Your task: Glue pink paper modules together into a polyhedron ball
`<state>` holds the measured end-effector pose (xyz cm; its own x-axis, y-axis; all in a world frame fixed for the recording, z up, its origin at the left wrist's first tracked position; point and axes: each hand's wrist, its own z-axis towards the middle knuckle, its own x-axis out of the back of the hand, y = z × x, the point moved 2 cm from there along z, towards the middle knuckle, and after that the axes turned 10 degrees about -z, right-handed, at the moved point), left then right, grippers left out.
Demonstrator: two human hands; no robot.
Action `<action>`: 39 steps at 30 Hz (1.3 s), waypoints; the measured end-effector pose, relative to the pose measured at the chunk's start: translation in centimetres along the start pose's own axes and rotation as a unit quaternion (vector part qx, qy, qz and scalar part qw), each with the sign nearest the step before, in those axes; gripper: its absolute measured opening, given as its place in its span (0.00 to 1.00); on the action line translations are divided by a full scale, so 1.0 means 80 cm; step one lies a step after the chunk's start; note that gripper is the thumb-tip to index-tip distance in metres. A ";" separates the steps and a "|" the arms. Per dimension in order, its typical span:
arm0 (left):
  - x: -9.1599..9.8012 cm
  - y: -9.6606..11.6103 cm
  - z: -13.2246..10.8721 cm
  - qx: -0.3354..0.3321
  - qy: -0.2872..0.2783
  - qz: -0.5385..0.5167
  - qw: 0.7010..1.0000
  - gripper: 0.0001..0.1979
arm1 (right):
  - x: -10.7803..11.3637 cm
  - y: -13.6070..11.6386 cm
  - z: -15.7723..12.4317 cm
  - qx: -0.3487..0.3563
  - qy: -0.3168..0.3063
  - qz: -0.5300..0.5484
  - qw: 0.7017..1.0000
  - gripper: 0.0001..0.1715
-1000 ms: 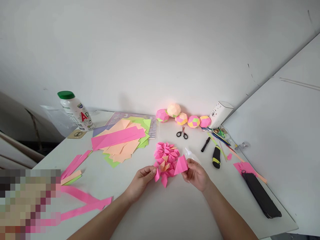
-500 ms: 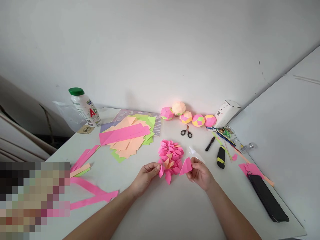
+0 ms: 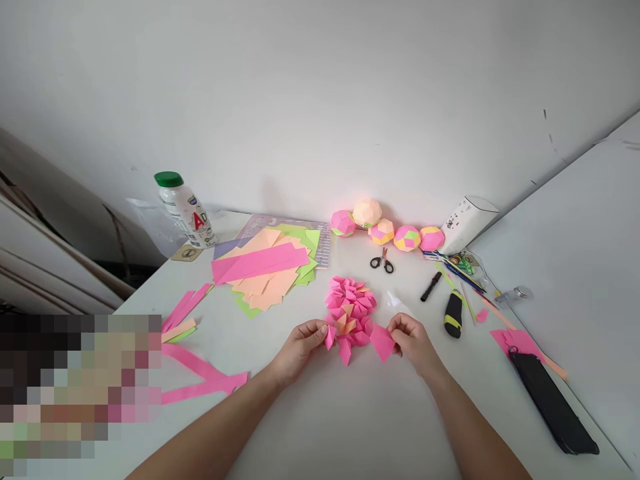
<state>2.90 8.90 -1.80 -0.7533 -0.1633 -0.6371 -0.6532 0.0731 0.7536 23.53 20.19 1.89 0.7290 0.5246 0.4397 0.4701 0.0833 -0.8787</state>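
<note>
A heap of small folded pink and orange paper units [image 3: 350,309] lies on the white table [image 3: 330,413] in front of me. My left hand [image 3: 300,347] pinches one pink unit at the heap's near left edge. My right hand [image 3: 414,339] is closed on a separate folded pink paper piece [image 3: 383,343], held just right of the heap and low over the table. A small clear glue bottle [image 3: 394,300] lies just behind my right hand.
Sheets of pink, orange and green paper [image 3: 267,267] lie at the back left, pink strips [image 3: 200,373] nearer left. Several paper balls [image 3: 395,233] line the wall. Scissors [image 3: 383,262], a marker [image 3: 431,287], a cutter [image 3: 453,315], a black case [image 3: 553,403], a white bottle [image 3: 186,208] and a white cup [image 3: 465,217] stand around.
My right hand has lowered its pink piece toward the table, turning it flatter. My left hand keeps its pinch at the heap. The view has drifted left, so everything sits further right.
</note>
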 end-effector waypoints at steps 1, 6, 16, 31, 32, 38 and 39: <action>0.001 0.000 0.001 -0.003 -0.003 -0.006 1.000 0.13 | 0.005 -0.001 0.000 0.026 0.061 -0.090 0.994 0.03; 0.004 -0.003 0.002 -0.006 -0.006 -0.021 1.000 0.12 | 0.027 -0.006 0.000 0.072 0.234 -0.475 0.845 0.08; 0.003 -0.003 0.002 -0.001 0.010 -0.014 1.000 0.13 | 0.065 0.012 0.011 0.144 0.417 -0.472 0.764 0.10; 0.001 -0.002 0.002 -0.007 0.015 -0.023 1.000 0.13 | -0.024 -0.035 -0.014 0.217 0.149 -0.422 0.868 0.20; 0.001 -0.002 0.003 -0.009 0.017 -0.027 0.999 0.13 | -0.048 -0.035 -0.023 0.190 0.086 -0.422 0.882 0.22; 0.000 -0.003 0.001 -0.009 0.007 -0.031 0.999 0.14 | -0.097 -0.013 -0.028 0.131 0.067 -0.386 0.911 0.16; -0.001 -0.003 0.000 -0.005 0.005 -0.036 0.999 0.14 | -0.094 -0.011 -0.024 0.134 0.063 -0.343 0.928 0.16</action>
<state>3.14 8.93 -1.93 -0.7032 -0.1785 -0.6882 -0.7051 0.0510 0.7073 18.61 14.51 -0.28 0.3648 0.1688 0.9156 0.7167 0.5768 -0.3919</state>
